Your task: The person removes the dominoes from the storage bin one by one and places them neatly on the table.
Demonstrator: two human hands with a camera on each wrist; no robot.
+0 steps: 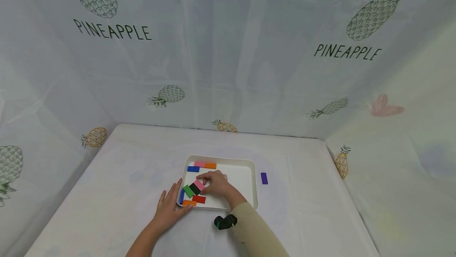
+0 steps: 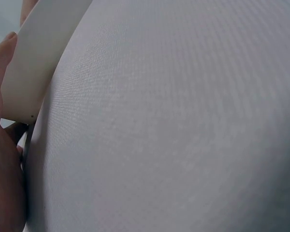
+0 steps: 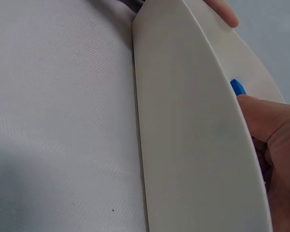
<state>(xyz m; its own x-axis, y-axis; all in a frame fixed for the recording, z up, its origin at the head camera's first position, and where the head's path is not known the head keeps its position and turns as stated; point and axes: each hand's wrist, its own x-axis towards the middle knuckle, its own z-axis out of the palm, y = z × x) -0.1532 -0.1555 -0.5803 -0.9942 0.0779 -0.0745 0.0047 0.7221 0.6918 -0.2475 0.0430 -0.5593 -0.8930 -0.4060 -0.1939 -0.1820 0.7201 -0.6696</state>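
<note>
A shallow white tray [image 1: 255, 187] holds several small coloured blocks. My right hand [image 1: 218, 185] is over its middle, thumb and index finger pinching a pink block [image 1: 199, 185]. That block lies in a slanted row against a black block [image 1: 194, 189] and a green block [image 1: 188, 191]. With fingers extended, my left hand [image 1: 168, 208] rests along the tray's near left corner. A blue block [image 1: 182, 196], an orange block [image 1: 189, 203] and a red block [image 1: 199, 199] lie by that corner. In the right wrist view, the tray wall partly hides the right hand [image 3: 278, 130].
At the tray's far left lie another pink block [image 1: 199, 164], an orange one [image 1: 210, 166] and a blue one [image 1: 193, 169]. Outside, right of the tray, a purple block [image 1: 264, 178] rests on the white-covered table [image 1: 303, 209]. Pineapple-printed curtains [image 1: 228, 51] surround the table.
</note>
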